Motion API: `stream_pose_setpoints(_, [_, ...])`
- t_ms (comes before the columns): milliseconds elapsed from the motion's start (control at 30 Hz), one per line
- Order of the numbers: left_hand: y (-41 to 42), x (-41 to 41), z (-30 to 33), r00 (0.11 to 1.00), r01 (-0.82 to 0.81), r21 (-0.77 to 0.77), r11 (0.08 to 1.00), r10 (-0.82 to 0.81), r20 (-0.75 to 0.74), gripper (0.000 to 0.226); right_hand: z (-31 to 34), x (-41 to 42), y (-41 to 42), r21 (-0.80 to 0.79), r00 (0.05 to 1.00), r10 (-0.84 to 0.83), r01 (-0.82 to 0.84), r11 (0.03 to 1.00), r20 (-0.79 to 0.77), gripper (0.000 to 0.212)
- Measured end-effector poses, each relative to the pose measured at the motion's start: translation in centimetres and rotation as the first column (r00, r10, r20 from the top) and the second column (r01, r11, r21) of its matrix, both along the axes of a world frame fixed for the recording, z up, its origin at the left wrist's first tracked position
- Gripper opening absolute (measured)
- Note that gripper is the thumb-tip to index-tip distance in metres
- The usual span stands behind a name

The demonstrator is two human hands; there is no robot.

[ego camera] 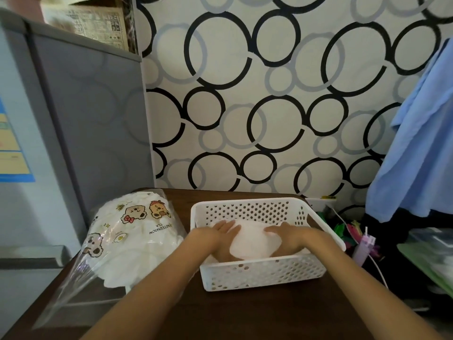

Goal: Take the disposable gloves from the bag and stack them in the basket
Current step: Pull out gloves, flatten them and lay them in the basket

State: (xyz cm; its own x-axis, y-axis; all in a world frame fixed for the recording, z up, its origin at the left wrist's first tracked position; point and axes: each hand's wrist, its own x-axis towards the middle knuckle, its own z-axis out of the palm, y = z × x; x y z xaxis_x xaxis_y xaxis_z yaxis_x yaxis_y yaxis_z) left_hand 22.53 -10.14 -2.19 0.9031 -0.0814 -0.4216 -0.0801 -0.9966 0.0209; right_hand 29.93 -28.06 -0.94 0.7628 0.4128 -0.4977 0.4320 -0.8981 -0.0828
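A white perforated basket (pixel 264 276) stands on the dark wooden table (pixel 257 315). Inside it lies a stack of translucent white disposable gloves (pixel 255 244). Both my hands are in the basket. My left hand (pixel 220 238) lies flat against the stack's left side, fingers straight. My right hand (pixel 288 238) presses the right side, its fingers spread over the gloves. To the left of the basket, a clear plastic bag (pixel 132 239) printed with cartoon bears lies on the table, bulging with more white gloves, its open end toward the front left.
A grey cabinet (pixel 81 133) stands close at the left. The wall with circle wallpaper (pixel 269 106) rises right behind the table. Blue cloth (pixel 421 143) hangs at the right above colourful clutter (pixel 353 236) and a white cable (pixel 378 268).
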Motion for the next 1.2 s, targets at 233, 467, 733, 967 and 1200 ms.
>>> stream_pose_setpoints(233, [7.0, -11.4, 7.3, 0.812, -0.028, -0.568, 0.823, 0.35, 0.467, 0.061, 4.3, -4.7, 0.3, 0.43, 0.961, -0.116, -0.002, 0.903, 0.25, 0.05])
stream_pose_setpoints(467, [14.1, -15.7, 5.6, 0.836, -0.444, -0.399, 0.802, 0.531, 0.136, 0.019, 7.3, -16.6, 8.2, 0.573, 0.942, 0.232, -0.331, 0.749, 0.241, 0.02])
stream_pose_setpoints(733, [15.7, -14.0, 5.1, 0.792, -0.472, -0.569, 0.673, 0.607, 0.061, 0.006, 1.3, -19.0, 16.5, 0.332, 0.91, 0.205, -0.331, 0.883, 0.36, 0.032])
stream_pose_setpoints(967, [16.2, -13.2, 4.8, 0.824, -0.395, -0.48, 0.783, 0.534, 0.192, 0.007, -0.8, -16.7, 19.2, 0.232, 0.893, 0.208, -0.318, 0.919, 0.398, 0.031])
stream_pose_setpoints(1200, [16.4, -13.7, 5.2, 0.852, -0.283, -0.53, 0.799, 0.463, 0.244, 0.011, 1.3, -16.7, 16.7, 0.495, 0.847, 0.041, -0.349, 0.796, 0.53, 0.013])
